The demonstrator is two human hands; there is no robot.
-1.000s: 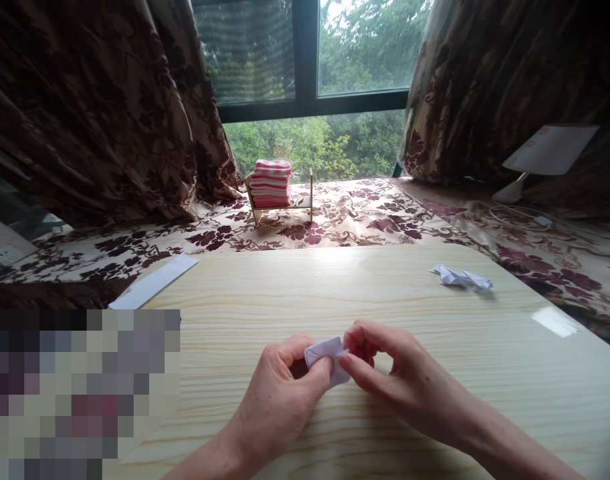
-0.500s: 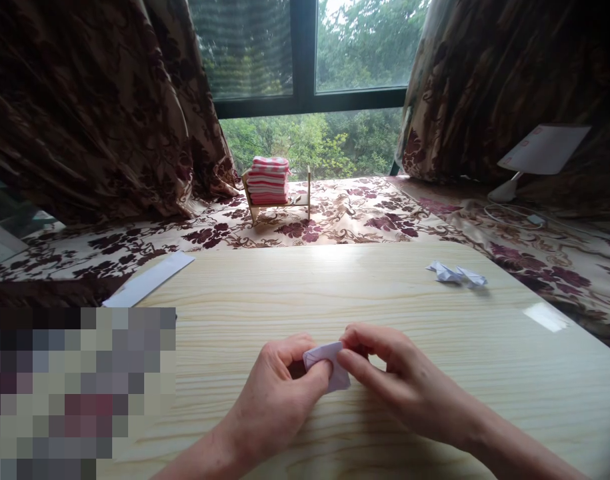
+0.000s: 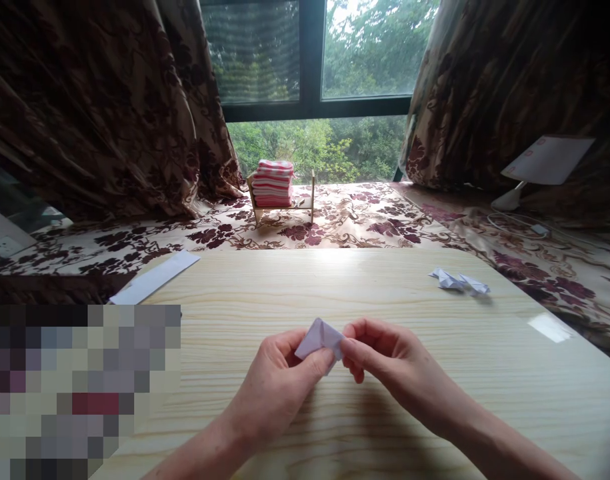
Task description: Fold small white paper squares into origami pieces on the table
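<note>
"Two hands meet just below the middle of the frame. What are they gripping?"

"One small paper (image 3: 316, 339), white and folded, its peak towards the top of the frame and a crease running down from it."

"How is the left hand (image 3: 282, 380) set?"

"Clamped on the paper: thumb pressed flat across the near face, fingers behind, mostly hidden."

"And the right hand (image 3: 392, 350)?"

"Thumb and forefinger are together on the paper's right corner, pinching it; the other fingers curl beneath. Both wrists come in from the bottom edge, and the paper is held up over the table (image 3: 265, 287), with a soft shadow below the right hand."

"Anything else on the table?"

"Two folded pieces (image 3: 459, 282) at right, above centre height of the tabletop, near each other; I can't tell if they touch. Below them, near the right edge, lies a bright patch (image 3: 551, 327), whether glare or a thing I can't say. At left, a white strip (image 3: 157, 277) lies slantwise, and pixelation (image 3: 85, 393) hides the lower left."

"Beyond that?"

"A flowered cover (image 3: 369, 217) spans the middle of the frame. On it, left of centre, a small rack (image 3: 313, 197) bears stacked pink-and-white cloths (image 3: 273, 183). A lamp (image 3: 547, 160) stands at right with its cord (image 3: 505, 225). Dark curtains (image 3: 99, 100) fill both upper corners, and between them a window (image 3: 309, 107) shows green trees (image 3: 345, 147)."
</note>
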